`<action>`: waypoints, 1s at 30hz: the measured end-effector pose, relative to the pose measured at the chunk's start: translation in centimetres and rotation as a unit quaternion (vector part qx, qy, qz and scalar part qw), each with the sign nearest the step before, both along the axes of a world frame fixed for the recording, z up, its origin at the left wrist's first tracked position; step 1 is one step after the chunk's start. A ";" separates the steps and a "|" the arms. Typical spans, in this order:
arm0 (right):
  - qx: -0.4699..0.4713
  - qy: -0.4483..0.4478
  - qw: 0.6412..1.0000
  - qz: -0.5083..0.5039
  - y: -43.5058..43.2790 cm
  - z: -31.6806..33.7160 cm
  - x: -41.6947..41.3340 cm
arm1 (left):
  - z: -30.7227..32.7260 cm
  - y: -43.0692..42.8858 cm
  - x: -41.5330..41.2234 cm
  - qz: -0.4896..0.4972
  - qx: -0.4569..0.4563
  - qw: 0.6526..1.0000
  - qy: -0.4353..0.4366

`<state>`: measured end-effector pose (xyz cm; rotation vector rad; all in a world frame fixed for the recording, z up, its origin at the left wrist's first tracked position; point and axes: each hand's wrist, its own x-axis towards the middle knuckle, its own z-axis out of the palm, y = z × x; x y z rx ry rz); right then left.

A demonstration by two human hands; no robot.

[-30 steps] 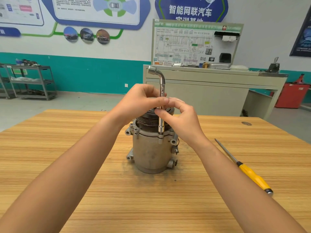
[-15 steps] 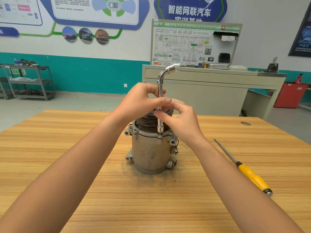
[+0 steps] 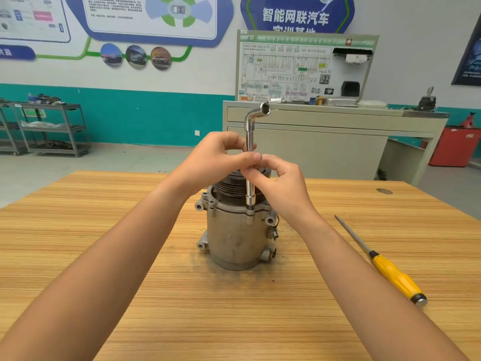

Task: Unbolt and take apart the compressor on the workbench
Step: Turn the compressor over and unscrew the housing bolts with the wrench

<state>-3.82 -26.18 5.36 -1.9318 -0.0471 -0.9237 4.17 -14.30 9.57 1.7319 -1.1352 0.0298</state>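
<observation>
Both hands pinch an upright L-shaped wrench over the compressor.
The left hand (image 3: 216, 162) reaches in with its fingers (image 3: 251, 158) curled round the shaft of the wrench (image 3: 250, 136). The right hand (image 3: 282, 190) pinches the same shaft just beneath them. The long shaft stands vertical, with its socket on a bolt (image 3: 250, 212) at the rim of the compressor (image 3: 235, 238) below the fingers (pulley end up, standing on the bench (image 3: 130, 282)). The bent top points right. A screwdriver (image 3: 390, 272) lies well right of the fingers.

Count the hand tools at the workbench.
2. The L-shaped socket wrench stands on a compressor bolt, pinched by left hand and right hand; the yellow-handled screwdriver lies right of it on the workbench. Arms could hide others.
</observation>
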 end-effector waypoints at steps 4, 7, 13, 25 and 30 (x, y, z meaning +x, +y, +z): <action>0.006 0.028 0.998 0.054 -0.1 0.4 -0.1 | 0.5 0.7 -0.1 -0.084 0.047 0.995 0.006; 0.004 0.036 0.999 0.037 -0.2 0.4 -0.2 | 0.6 0.2 -0.1 -0.043 0.021 0.999 0.002; 0.018 0.028 0.999 -0.001 -0.3 0.5 -0.1 | -0.1 -0.5 0.2 -0.020 -0.027 0.999 -0.003; -0.016 0.034 0.999 -0.008 -0.3 0.3 0.2 | 0.4 -0.4 0.3 0.008 -0.035 0.999 0.019; -0.007 0.044 0.997 0.055 -0.9 0.5 0.3 | 0.5 0.3 0.3 -0.077 0.014 0.996 0.049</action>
